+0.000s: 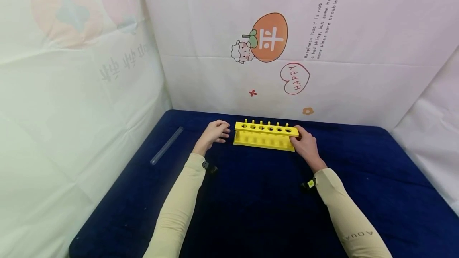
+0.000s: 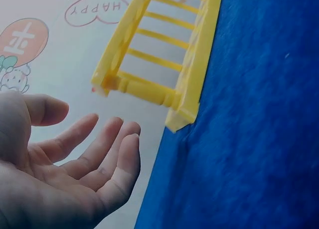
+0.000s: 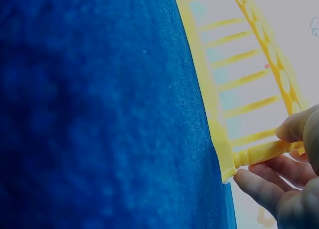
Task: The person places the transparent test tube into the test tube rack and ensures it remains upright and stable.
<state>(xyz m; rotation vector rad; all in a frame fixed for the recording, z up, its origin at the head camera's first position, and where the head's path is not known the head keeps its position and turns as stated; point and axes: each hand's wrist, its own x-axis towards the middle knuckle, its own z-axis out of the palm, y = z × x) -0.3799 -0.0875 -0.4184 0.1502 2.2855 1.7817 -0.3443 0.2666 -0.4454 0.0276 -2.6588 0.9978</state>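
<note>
A yellow test tube rack [image 1: 264,138] stands upright toward the far side of the table, with a row of round holes along its top and several pegs behind. My right hand [image 1: 305,144] grips the rack's right end; in the right wrist view the thumb and fingers [image 3: 259,189] close around its end post. Just left of the rack is my left hand [image 1: 214,133], apart from it and holding nothing. Its fingers [image 2: 127,159] are loosely bent in the left wrist view, below the rack's near end post [image 2: 147,92]. A clear test tube [image 1: 166,145] lies farther left.
A dark blue cloth [image 1: 258,202] covers the table. White printed sheets hang behind it [image 1: 215,79] and along the left side [image 1: 71,130], close to the table's edges.
</note>
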